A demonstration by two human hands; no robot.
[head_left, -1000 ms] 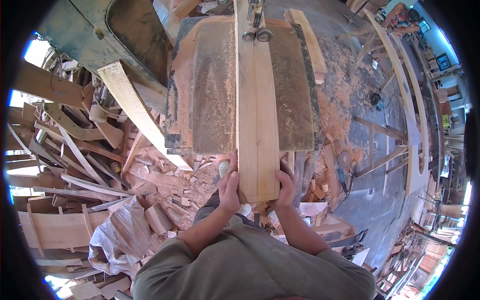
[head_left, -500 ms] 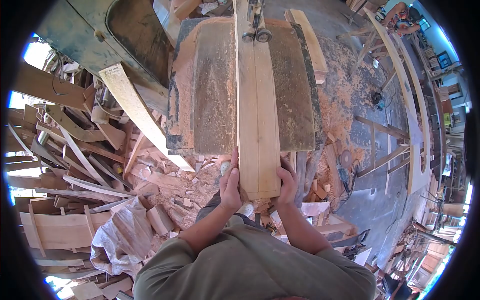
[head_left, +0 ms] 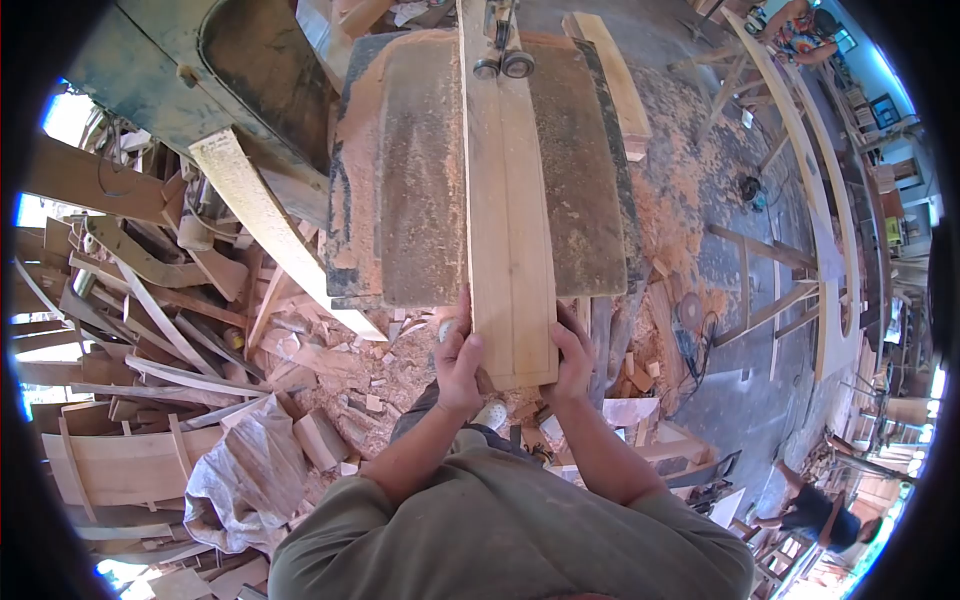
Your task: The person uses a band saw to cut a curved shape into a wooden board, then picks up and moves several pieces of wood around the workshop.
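Note:
A long light wooden board (head_left: 510,230) with pencil lines lies on the sawdust-covered machine table (head_left: 420,200). Its near end sticks out past the table's front edge. My left hand (head_left: 460,365) grips the board's left side near that end, thumb on the edge. On the right side, my right hand (head_left: 572,358) holds the same end, its fingers partly hidden under the wood. Guide rollers (head_left: 502,66) of the machine sit over the board's far part. The blade itself cannot be made out.
A curved offcut (head_left: 270,220) leans left of the table, beside the machine body (head_left: 190,80). Wood scraps (head_left: 130,280) pile up at left. A grinder (head_left: 690,330) lies on the floor at right. One person (head_left: 800,35) is at top right, another (head_left: 825,515) at lower right.
The board and both my hands have shifted slightly forward, away from my body. A person has come into view at the lower right.

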